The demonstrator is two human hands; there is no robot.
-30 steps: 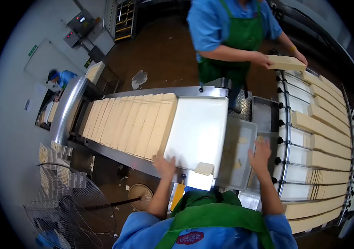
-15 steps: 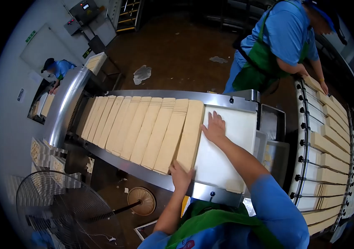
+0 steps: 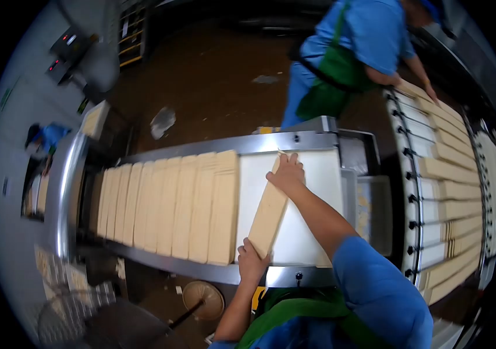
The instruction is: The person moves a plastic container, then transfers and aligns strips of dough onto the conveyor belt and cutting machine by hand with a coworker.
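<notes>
Head view: pale slab (image 3: 269, 214) lies btw L hand (image 3: 251, 263), gripping its near end, & R hand (image 3: 289, 174), apparently gripping far end (bit blurry).

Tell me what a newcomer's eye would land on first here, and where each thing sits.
Probably the long row of pale slabs packed side by side on the left of the middle conveyor. Next, the single slab slanting across the white belt, the right hand at its far end and the left hand at its near end. At upper right, a co-worker in blue and green leans over more slabs.
</notes>
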